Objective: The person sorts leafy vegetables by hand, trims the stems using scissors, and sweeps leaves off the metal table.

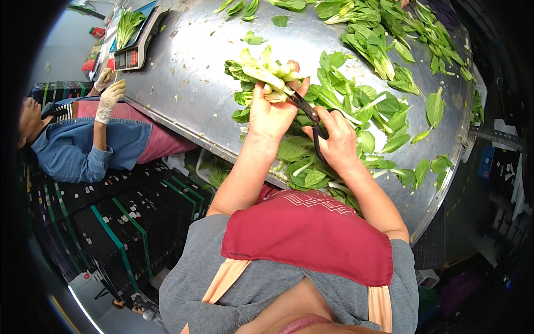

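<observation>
My left hand point(273, 110) is palm up, its fingers curled around a small bunch of leafy greens point(260, 73) with pale stalks. In my right hand point(338, 140) is a pair of black-handled scissors point(311, 112). The blades reach the stalk ends beside my left fingers; whether they are closed on a stalk I cannot tell. Loose green leaves point(313, 167) lie under and around both hands on the metal table point(187, 54).
Whole heads of greens point(371, 50) are heaped at the far right. A digital scale point(139, 52) bearing a bunch of greens point(127, 27) stands at the far left. Near it is a person point(91, 137) wearing gloves. Stacked black crates point(125, 221) are at the lower left.
</observation>
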### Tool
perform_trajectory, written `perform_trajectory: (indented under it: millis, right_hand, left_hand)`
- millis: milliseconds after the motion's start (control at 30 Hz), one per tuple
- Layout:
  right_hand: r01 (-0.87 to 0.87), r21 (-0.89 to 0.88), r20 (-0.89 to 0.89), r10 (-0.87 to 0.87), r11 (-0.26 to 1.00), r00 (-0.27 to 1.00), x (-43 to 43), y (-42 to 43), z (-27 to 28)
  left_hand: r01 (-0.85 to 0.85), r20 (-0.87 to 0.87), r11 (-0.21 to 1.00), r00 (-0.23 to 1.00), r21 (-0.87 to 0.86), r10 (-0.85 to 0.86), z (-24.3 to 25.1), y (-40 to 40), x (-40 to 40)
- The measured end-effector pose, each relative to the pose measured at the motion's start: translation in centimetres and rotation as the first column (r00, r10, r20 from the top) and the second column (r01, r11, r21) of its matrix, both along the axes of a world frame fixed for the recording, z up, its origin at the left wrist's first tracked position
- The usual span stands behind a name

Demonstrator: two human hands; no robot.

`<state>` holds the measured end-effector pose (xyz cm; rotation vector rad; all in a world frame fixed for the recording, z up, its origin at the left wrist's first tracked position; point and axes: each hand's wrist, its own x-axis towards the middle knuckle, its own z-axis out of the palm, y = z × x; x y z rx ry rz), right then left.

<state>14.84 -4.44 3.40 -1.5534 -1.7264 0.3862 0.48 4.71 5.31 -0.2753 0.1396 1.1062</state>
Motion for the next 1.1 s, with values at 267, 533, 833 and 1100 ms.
perform_trajectory:
  millis: [267, 533, 833, 1100]
  right_hand:
    - [0.083, -0.030, -0.344, -0.089, 0.996, 0.935, -1.0, -0.4, -0.3]
    - [0.113, -0.046, -0.208, -0.120, 0.993, 0.971, -0.3, 0.7, -0.4]
    - [0.075, -0.054, -0.400, -0.090, 0.996, 0.912, -0.7, 0.5, -1.1]
    - [0.083, -0.123, -0.255, -0.113, 0.989, 0.960, 0.3, 0.7, 0.3]
  left_hand:
    - [0.010, 0.039, 0.998, 0.999, -0.056, -0.008, -0.1, -0.5, 0.7]
    - [0.034, 0.064, 0.999, 0.997, -0.028, -0.033, -1.0, -0.3, 0.6]
    - [-0.045, -0.027, 0.993, 0.999, -0.107, 0.043, -0.8, -0.5, 0.6]
    - [0.021, -0.032, 0.998, 0.999, -0.052, -0.023, -1.7, -0.6, 0.4]
